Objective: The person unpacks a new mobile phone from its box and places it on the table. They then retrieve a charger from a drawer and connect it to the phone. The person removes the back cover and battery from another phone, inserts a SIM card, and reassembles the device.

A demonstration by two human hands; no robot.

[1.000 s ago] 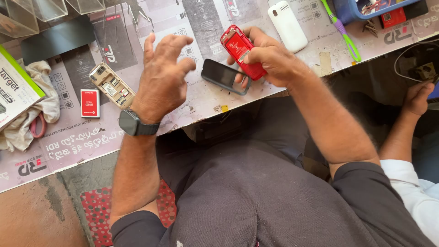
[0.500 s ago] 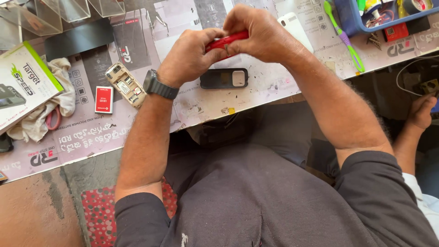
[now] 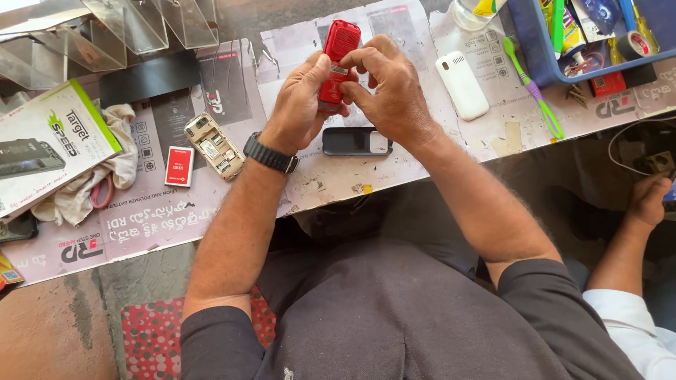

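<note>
1. Phone, red [image 3: 336,60]: now held upright over the bench, upper end pointing away from the person; 0.5 s ago it was held flat and sideways betw. both hands, 1 s ago it was in the right hand only.
2. Left hand [image 3: 301,104]: clamped on the phone's lower left side, thumb laid against its edge. Wrist w/ dark watch [image 3: 270,153].
3. Right hand [image 3: 391,90]: closed on the lower right side, fingertips pressed at a small pale part near the phone's middle. Hands together, touching around the phone.
4. Judged: grip has been re-set from a two-hand squeeze to a fine fingertip job on the body; work seems to be moving to a detail stage.
5. Dark back cover [image 3: 355,141]: lies flat on the bench just below the hands, not touched.
6. White phone [image 3: 461,85]: right of the hands, apart.
7. Opened phone body [image 3: 213,146] and small red card [image 3: 179,166]: left of the left forearm, not shifted.
8. Another person's hand [image 3: 648,199]: at far right edge, below bench level, holding smth small; not part of this work.
</note>
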